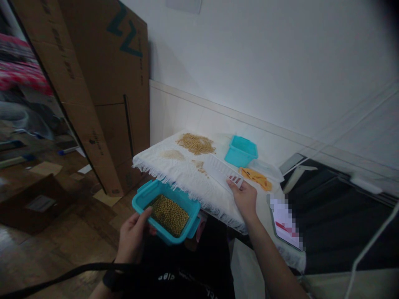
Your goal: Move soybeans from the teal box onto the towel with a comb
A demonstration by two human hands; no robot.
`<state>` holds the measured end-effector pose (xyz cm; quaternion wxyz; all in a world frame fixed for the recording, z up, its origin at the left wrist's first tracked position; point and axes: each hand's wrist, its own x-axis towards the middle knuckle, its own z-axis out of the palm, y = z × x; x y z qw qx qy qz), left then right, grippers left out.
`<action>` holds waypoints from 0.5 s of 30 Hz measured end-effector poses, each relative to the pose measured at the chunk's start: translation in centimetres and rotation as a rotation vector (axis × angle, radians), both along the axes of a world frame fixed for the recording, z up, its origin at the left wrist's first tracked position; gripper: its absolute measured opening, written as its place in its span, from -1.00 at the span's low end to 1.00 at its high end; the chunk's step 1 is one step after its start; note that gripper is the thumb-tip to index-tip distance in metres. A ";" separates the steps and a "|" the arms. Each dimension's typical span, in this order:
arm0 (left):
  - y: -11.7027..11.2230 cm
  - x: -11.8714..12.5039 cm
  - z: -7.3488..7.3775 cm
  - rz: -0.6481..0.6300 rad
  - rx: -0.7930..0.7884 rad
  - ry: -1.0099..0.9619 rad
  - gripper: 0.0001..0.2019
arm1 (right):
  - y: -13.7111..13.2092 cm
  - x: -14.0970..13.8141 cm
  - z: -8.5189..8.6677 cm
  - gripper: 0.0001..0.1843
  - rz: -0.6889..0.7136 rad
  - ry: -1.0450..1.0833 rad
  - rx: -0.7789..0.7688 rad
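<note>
My left hand point(133, 234) grips the near rim of a teal plastic container point(166, 209) filled with yellowish beans, held just below the fringed edge of a white towel point(187, 178). My right hand point(245, 197) rests on the towel, fingers closed on the end of a white plastic strip point(222, 172) with red marks. On the towel lie a large pile of beans point(196, 143) at the far side and two smaller pale piles point(173, 154) nearer the middle.
A second, empty teal container point(240, 150) and a yellow-orange item point(257, 177) sit right of the piles. A pixelated card point(286, 222) lies at the table's right. Tall cardboard boxes point(102, 83) stand left; a white wall is behind, and a dark surface with a white cable lies right.
</note>
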<state>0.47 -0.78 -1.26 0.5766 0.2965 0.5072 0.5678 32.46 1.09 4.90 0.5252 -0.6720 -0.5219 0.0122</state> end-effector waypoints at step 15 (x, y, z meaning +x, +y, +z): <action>-0.1 0.0 -0.2 -0.001 0.006 0.023 -0.67 | -1.8 -1.0 0.1 -0.55 -0.010 0.019 -0.011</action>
